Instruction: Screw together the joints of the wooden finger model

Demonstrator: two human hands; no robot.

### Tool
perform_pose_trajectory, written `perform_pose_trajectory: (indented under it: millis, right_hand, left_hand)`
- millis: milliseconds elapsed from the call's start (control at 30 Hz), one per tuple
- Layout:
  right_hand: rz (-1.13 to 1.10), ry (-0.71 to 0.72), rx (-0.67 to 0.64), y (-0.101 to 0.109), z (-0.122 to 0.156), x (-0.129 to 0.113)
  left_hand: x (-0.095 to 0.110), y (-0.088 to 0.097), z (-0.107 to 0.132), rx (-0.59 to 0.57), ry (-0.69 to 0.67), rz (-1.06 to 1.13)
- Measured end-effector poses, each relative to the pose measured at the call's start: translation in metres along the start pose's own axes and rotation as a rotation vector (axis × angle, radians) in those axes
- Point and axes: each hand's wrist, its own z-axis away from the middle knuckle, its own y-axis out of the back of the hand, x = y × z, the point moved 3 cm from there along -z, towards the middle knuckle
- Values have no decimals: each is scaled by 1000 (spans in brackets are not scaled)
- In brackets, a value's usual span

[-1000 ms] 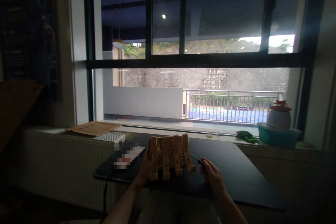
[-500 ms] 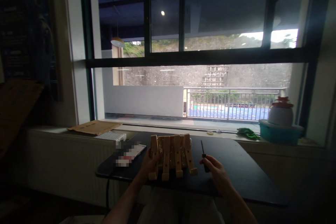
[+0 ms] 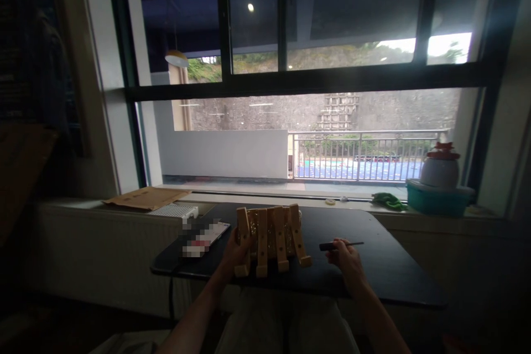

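My left hand (image 3: 235, 250) is closed around the left side of a wooden rack (image 3: 262, 246), which has several upright slats that end in hooked feet at the near side. Dark round holes or screws show along the slats, and something shiny like clear wrap lies behind them. In my right hand (image 3: 347, 259) is a screwdriver (image 3: 329, 246) with a black handle, held between the fingers. Its handle points left toward the rack and its thin shaft points right, apart from the wood.
A phone (image 3: 215, 232), partly blurred out, lies left on the black table (image 3: 373, 276). On the sill sit a brown paper envelope (image 3: 145, 198), a green cloth (image 3: 389, 201) and a teal box (image 3: 437, 199) with a white pot (image 3: 440, 170) on it.
The screwdriver has turned in my right hand from shaft up to lying level, shaft to the right. My left hand keeps its hold on the rack. The view has shifted slightly.
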Motion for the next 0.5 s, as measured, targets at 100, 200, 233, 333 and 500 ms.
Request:
perform_pose_trajectory:
  millis: [100,200,233,333,500]
  right_hand:
    - [-23,-25,-10,-21,11,10]
    - [-29,-23,-56,-42,19,14]
    - [-34,-17,-59,-43,18,13]
    - [-58,11,-11,-28,9,0]
    - [-83,33,136,-14,8,-2]
  left_hand:
    - [2,0,0,-4,0,-11]
    - [3,0,1,4,-1,-30]
    - [4,0,1,7,-3,-36]
    - [5,-1,2,11,-9,-42]
    - [8,-5,6,16,0,-21]
